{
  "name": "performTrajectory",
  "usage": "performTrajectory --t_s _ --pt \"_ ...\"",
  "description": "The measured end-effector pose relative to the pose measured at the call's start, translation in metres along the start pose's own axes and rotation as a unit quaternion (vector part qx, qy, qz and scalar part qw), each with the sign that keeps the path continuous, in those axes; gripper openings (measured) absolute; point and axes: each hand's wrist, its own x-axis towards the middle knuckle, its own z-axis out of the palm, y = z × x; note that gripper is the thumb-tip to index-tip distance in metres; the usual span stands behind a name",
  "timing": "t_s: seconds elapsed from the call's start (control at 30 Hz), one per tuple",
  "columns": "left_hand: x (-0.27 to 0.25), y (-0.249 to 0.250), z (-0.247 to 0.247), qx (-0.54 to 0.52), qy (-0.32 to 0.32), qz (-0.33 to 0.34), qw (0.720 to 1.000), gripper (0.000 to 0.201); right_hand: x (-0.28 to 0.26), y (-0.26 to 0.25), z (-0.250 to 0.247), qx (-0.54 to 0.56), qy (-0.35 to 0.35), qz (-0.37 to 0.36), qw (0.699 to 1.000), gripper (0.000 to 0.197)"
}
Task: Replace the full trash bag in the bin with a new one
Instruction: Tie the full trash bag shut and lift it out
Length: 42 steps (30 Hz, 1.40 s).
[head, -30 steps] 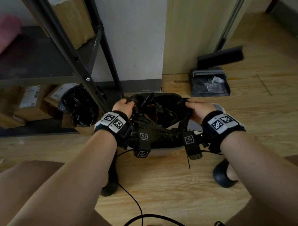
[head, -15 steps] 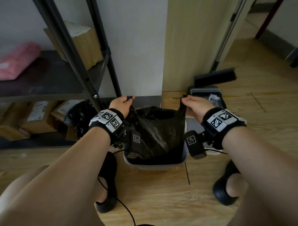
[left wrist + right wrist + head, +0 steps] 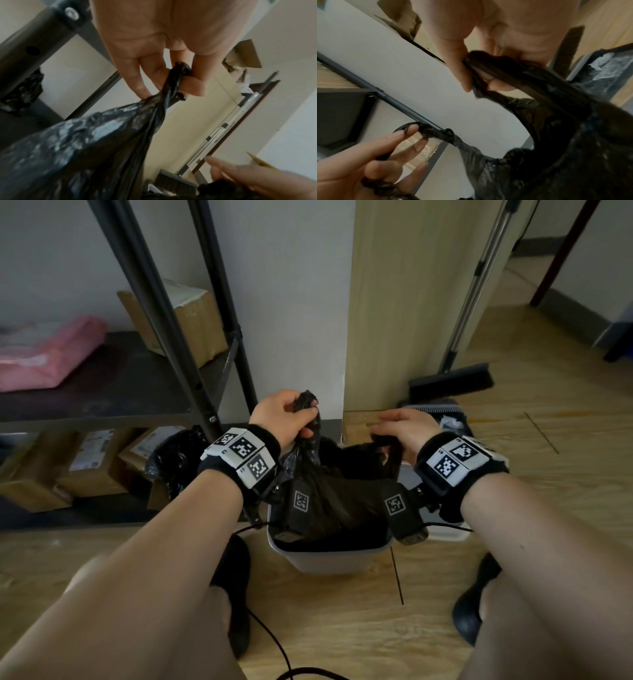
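A full black trash bag (image 3: 337, 491) stands half lifted out of a small white bin (image 3: 329, 559) on the wooden floor. My left hand (image 3: 291, 414) holds the bag's left handle bunched in a fist, raised above the bin; the left wrist view has the twisted handle (image 3: 173, 83) pinched between my fingers. My right hand (image 3: 399, 429) grips the right handle (image 3: 489, 70) lower down, just over the bin's right side. The bag (image 3: 573, 148) hangs stretched between both hands.
A dark metal shelf rack (image 3: 164, 313) with cardboard boxes and a pink bundle stands at the left. Another black bag (image 3: 178, 453) lies under it. A broom and dustpan (image 3: 442, 402) lean by the wall at the right. My shoes flank the bin; a cable (image 3: 270, 642) trails on the floor.
Both hands have risen with the bag's handles, pulling the bag up out of the bin. The left hand now sits higher than the right and has moved toward the middle.
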Motion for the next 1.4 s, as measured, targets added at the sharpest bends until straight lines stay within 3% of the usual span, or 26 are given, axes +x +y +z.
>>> performTrajectory --t_s 0.1,0.33,0.4,0.47,0.63,0.73,0.8,0.87,1.03,1.17,1.23,1.3,1.4 --pt "-0.008 0.013 0.002 0.037 -0.005 0.032 0.999 0.021 -0.015 -0.014 -0.003 -0.007 -0.021 -0.028 0.999 0.031" --pt "-0.034 0.041 0.03 0.014 -0.114 0.036 0.993 0.045 -0.039 -0.032 0.0 0.028 -0.004 -0.142 0.989 0.022" --pt "-0.038 0.043 0.038 0.061 -0.111 0.056 0.99 0.054 -0.045 -0.035 0.003 0.015 -0.014 -0.169 0.985 0.025" --pt "-0.043 0.045 0.044 0.131 -0.099 0.082 0.983 0.051 -0.049 -0.036 0.002 0.004 -0.022 -0.197 0.98 0.029" --pt "-0.044 0.045 0.045 0.148 -0.079 0.068 0.983 0.017 -0.056 -0.033 -0.005 -0.037 -0.022 -0.231 0.972 0.025" --pt "-0.04 0.044 0.041 0.133 -0.042 0.075 0.987 0.008 -0.052 -0.029 -0.015 -0.132 0.014 -0.235 0.963 0.035" --pt "-0.039 0.044 0.041 0.096 -0.037 0.075 0.992 0.003 -0.05 -0.023 -0.017 -0.235 -0.02 -0.22 0.947 0.04" --pt "-0.038 0.046 0.041 0.067 -0.038 0.078 0.994 0.005 -0.047 -0.013 -0.015 -0.267 -0.055 -0.198 0.941 0.039" --pt "-0.033 0.054 0.042 0.066 -0.047 0.1 0.992 0.012 -0.038 0.004 -0.001 -0.225 -0.04 -0.182 0.956 0.027" --pt "-0.029 0.053 0.036 0.052 0.023 0.147 0.987 0.019 -0.02 0.009 0.005 -0.032 0.023 -0.07 0.997 0.029" --pt "-0.027 0.052 0.034 0.109 0.014 0.168 0.98 0.017 -0.011 0.011 0.008 0.028 0.034 -0.033 0.998 0.024" --pt "-0.026 0.051 0.034 0.177 -0.016 0.197 0.964 0.017 -0.008 0.01 0.012 -0.004 0.036 -0.053 0.998 0.015" --pt "-0.027 0.053 0.037 0.163 -0.083 0.211 0.96 0.018 -0.007 0.011 0.014 -0.095 0.063 -0.104 0.988 0.016"
